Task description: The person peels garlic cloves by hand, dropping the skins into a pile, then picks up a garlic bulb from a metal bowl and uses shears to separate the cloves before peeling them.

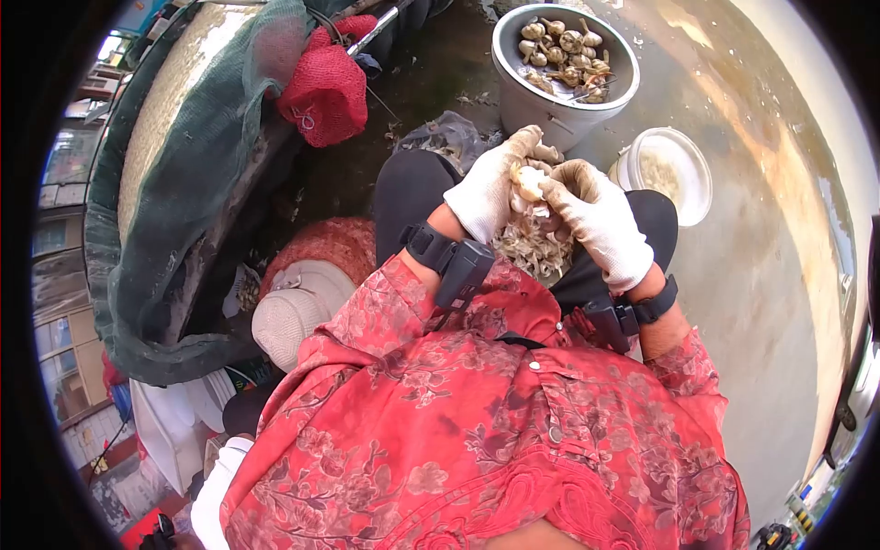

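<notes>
My left hand, in a white knitted glove with soiled fingertips, is closed around a partly peeled garlic bulb. From the other side my right hand, gloved the same way, pinches the bulb with thumb and bent fingers. Its pale inner part faces up; the fingers hide the rest. Beneath both hands, between my knees, lies a heap of garlic skins. Just beyond the hands stands a grey bucket, its top holding several whole garlic bulbs with dirty stalks.
Right of my knee, a white tub contains pale pieces, perhaps cloves. A red mesh bag hangs against the green netting at left. A light knitted hat rests near a red mesh sack. The concrete floor is wet in places.
</notes>
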`<state>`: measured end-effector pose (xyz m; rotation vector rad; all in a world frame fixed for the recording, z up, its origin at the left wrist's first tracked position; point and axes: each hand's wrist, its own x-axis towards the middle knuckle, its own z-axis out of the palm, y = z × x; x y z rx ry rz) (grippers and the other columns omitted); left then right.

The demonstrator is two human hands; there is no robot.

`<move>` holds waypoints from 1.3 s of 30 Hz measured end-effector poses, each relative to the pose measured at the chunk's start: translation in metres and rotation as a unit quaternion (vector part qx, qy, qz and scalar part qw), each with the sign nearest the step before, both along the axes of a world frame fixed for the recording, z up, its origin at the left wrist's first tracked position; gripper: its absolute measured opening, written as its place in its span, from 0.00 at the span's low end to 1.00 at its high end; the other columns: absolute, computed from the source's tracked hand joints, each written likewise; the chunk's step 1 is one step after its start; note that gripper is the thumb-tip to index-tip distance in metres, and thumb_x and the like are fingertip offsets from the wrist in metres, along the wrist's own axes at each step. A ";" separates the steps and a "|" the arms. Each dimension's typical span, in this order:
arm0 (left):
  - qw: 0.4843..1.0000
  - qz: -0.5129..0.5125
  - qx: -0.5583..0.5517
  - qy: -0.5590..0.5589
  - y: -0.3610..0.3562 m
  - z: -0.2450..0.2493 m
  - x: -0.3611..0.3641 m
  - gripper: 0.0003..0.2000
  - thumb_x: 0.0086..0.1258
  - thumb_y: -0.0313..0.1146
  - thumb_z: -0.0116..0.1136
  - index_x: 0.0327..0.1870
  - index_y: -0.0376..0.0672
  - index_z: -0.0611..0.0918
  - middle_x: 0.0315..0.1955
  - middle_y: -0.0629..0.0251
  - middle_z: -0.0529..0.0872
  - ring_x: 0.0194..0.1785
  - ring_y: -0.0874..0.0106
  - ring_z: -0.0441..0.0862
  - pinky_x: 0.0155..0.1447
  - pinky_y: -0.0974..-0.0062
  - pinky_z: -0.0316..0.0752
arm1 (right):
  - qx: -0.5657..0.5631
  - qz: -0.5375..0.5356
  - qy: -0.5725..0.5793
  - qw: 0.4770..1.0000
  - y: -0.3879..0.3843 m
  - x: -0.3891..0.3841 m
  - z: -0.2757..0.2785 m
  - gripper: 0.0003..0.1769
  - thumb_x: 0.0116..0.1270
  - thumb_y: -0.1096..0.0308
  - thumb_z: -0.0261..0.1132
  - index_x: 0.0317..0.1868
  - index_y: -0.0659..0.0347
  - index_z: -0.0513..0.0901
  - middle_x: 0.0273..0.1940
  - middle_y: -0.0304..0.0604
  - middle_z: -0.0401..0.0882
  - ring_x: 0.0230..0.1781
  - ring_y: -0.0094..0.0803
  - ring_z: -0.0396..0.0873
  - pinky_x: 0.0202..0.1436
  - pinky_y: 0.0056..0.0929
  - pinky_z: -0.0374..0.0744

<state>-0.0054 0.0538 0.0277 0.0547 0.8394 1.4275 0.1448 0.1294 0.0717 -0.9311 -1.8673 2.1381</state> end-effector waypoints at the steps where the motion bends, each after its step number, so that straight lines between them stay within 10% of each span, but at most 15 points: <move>1: 1.000 0.004 0.002 0.009 -0.001 0.003 0.001 0.21 0.75 0.50 0.48 0.49 0.37 0.77 0.35 0.58 0.85 0.34 0.68 0.85 0.35 0.71 0.81 | 0.011 -0.012 0.022 1.000 -0.002 0.001 0.001 0.15 0.70 0.60 0.63 0.46 0.64 0.76 0.30 0.35 0.79 0.25 0.17 0.76 0.27 0.16 0.73; 14: 0.965 0.083 0.231 -0.097 -0.024 0.019 0.031 0.25 0.79 0.51 0.37 0.58 0.36 0.70 0.52 0.56 0.80 0.54 0.63 0.79 0.59 0.62 0.74 | 0.045 -0.130 0.041 0.990 -0.011 0.005 0.009 0.09 0.72 0.65 0.60 0.44 0.63 0.76 0.32 0.36 0.80 0.26 0.16 0.77 0.27 0.15 0.74; 27: 0.962 0.209 0.070 0.159 -0.031 0.029 0.017 0.22 0.76 0.50 0.47 0.42 0.35 0.80 0.35 0.60 0.85 0.36 0.73 0.82 0.39 0.79 0.77 | 0.050 -0.090 0.018 0.995 -0.024 -0.004 0.008 0.16 0.72 0.59 0.61 0.46 0.66 0.78 0.33 0.36 0.80 0.32 0.18 0.77 0.35 0.20 0.77; 39: 0.956 0.199 0.038 0.213 -0.028 0.026 0.028 0.24 0.76 0.52 0.45 0.40 0.36 0.81 0.31 0.63 0.84 0.33 0.74 0.82 0.41 0.78 0.78 | 0.185 -0.034 -0.005 0.982 -0.040 -0.020 0.022 0.19 0.67 0.60 0.63 0.47 0.69 0.74 0.35 0.47 0.82 0.33 0.26 0.80 0.39 0.28 0.78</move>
